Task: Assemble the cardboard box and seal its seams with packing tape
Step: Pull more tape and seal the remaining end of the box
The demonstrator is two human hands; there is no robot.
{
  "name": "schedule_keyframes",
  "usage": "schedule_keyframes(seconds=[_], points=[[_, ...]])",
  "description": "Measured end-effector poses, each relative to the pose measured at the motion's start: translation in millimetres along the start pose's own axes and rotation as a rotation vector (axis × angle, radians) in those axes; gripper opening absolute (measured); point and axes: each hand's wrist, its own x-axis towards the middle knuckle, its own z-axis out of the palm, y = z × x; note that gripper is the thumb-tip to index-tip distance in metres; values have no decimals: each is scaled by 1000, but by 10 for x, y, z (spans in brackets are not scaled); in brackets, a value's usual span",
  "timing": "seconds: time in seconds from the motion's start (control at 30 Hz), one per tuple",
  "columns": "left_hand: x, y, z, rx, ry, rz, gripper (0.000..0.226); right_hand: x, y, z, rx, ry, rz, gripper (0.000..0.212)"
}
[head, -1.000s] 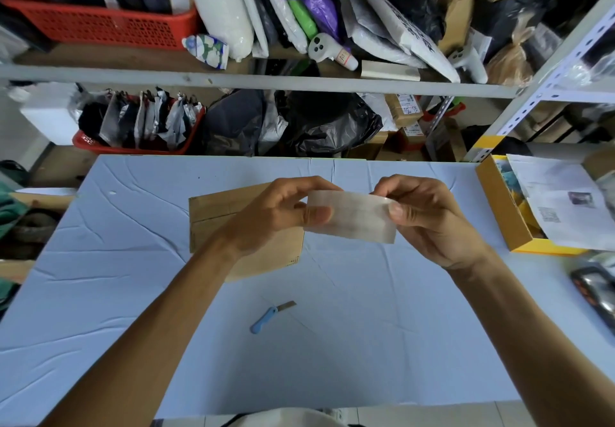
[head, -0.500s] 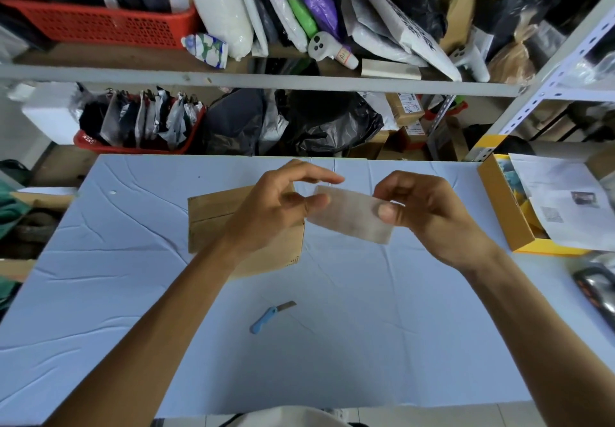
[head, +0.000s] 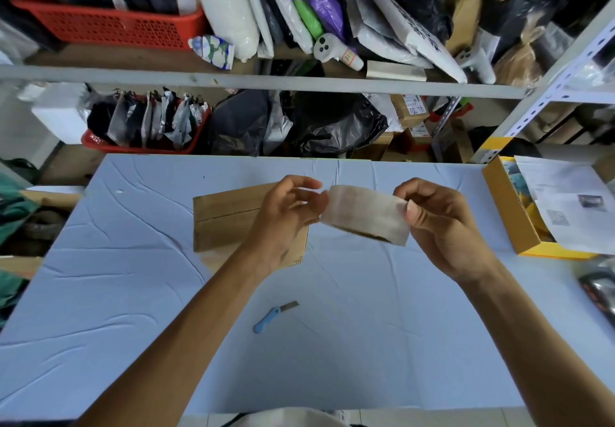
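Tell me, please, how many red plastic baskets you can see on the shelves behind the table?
2. One red basket sits on the upper shelf at far left; a second red basket holds pouches on the lower shelf, left of centre. Others may be hidden behind the clutter.

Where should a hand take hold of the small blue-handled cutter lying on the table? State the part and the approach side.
Grip the small blue-handled cutter by its blue handle, coming from above at its lower-left end. It lies flat on the pale blue table with the bare metal blade pointing up and right, so that end is best avoided. Nothing crowds it.
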Motion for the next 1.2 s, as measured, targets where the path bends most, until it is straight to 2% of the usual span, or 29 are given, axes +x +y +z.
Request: schedule_keyframes(seconds=[0.1, 0.17, 0.3, 0.43, 0.5, 0.6, 0.7, 0.83, 0.97, 1.07, 1.13, 1.2], points=[[-27, -17, 8, 91, -21, -71, 32, -24, 72, -17, 48, 35, 29, 9], [-38, -7, 14, 180, -52, -67, 38, -34, 113, -44, 69, 57, 55, 11], [-46, 51, -7, 317, -65, 84, 33, -60, 214, -68, 146, 98, 127, 24], [-70, 106, -45, 455, -151, 204, 35, -109, 316, -99, 281, 146, 230, 32], [-57, 124, -48, 519, -127, 270, 24, -132, 349, -111, 326, 119, 260, 34], [-32, 144, -50, 543, -123, 278, 16, -161, 388, -129, 370, 56, 284, 42], [-44, 145, -44, 564, -146, 311, 14, -181, 418, -160, 375, 63, 311, 37], [-79, 135, -12, 703, -148, 502, 15, -188, 437, -172, 399, 65, 323, 33], [-89, 81, 27, 956, -102, 693, 12, -201, 458, -170, 363, 97, 344, 35], [-95, -1, 52, 982, -67, 678, 11, -193, 463, -142, 359, 130, 390, 31], [-133, -58, 82, 951, -67, 645, 11, -198, 478, -133, 206, 124, 325, 36], [-165, -85, 96, 849, -61, 583, 12, -212, 501, -119, 85, 85, 248, 29]])
